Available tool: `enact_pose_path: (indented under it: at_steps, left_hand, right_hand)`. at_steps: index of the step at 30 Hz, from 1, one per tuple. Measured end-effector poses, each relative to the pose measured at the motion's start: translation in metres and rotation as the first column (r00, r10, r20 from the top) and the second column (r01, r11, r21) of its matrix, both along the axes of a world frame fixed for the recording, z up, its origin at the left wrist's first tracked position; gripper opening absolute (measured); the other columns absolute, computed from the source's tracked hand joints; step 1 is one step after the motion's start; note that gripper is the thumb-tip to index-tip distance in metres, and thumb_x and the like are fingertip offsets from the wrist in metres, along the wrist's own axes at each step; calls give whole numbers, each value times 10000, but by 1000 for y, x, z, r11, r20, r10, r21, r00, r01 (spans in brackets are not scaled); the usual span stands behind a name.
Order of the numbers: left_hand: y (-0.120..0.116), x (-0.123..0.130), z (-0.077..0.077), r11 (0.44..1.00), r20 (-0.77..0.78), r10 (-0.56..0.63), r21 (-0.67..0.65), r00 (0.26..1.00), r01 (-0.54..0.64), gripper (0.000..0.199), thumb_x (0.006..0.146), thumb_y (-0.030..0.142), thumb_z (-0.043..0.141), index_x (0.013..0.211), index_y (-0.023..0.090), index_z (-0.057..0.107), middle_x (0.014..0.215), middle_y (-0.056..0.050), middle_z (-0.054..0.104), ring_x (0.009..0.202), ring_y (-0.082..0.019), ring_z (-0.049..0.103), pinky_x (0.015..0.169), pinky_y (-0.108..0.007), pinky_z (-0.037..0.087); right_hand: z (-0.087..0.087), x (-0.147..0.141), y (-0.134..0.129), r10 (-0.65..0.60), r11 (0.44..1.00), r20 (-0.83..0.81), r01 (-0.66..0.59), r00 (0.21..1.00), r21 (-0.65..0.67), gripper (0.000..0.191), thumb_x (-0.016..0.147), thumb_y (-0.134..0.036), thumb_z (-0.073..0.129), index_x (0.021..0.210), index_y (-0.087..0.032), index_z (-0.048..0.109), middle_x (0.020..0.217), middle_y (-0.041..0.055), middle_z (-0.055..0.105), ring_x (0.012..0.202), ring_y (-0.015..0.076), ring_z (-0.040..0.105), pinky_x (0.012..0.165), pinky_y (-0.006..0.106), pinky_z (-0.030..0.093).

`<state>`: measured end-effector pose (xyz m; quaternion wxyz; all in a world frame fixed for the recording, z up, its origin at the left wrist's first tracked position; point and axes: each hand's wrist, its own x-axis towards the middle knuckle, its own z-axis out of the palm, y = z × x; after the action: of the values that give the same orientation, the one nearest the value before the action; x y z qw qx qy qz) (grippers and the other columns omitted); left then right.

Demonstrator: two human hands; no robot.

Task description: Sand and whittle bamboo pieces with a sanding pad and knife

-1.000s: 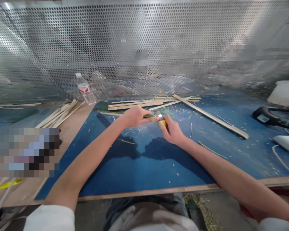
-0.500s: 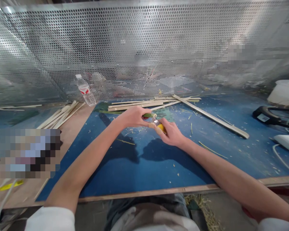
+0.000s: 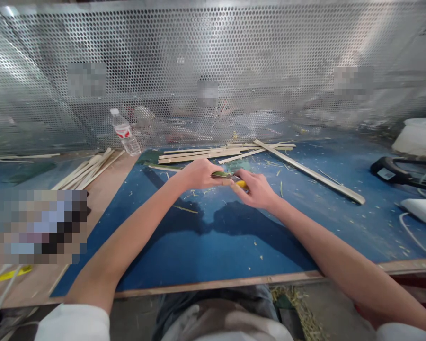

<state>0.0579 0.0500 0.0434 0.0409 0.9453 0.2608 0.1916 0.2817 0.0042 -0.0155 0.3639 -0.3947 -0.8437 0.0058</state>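
Our left hand [image 3: 199,174] is curled shut around a green-skinned bamboo strip [image 3: 222,174], whose end points toward our right hand [image 3: 255,192]. That hand is closed on a yellow-handled knife [image 3: 242,184], its metal blade right at the strip. The two hands nearly touch, held above the blue table [image 3: 206,255] scattered with bamboo shavings [image 3: 195,195]. Farther out lie a pile of pale bamboo slats [image 3: 199,155] and a long slat [image 3: 307,171], then a plastic water bottle [image 3: 125,132] before a perforated metal screen [image 3: 213,47].
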Motion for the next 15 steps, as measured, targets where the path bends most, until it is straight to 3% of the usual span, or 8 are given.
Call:
enact_pose_path:
  at_steps: [6,10,15]
  left_hand:
    - [-5,2,4,994,-20,109,34,994,-108,562,876,688,499,594,202,495,499,24,444,498,-113,332,540,-292,225]
    - [-4,-1,6,984,-172,125,-109,977,-145,521,829,693,540,646,205,541,591,5,558,531,-121,408,538,-281,238]
    - [2,-5,0,937,-377,14,-317,926,-144,423,750,614,636,644,211,563,577,22,573,493,-115,443,508,-278,236]
  right_hand:
    - [4,2,1,-13,992,24,16,1000,-128,355,984,-576,425,912,-234,491,715,12,613,551,151,505,558,276,301]
    - [6,3,1,29,959,156,16,987,-282,367,970,-594,454,964,-235,528,645,-1,597,505,157,479,511,278,261]
    - [5,6,-3,129,922,386,32,913,-385,380,916,-608,567,846,-238,614,626,19,623,468,146,473,496,283,252]
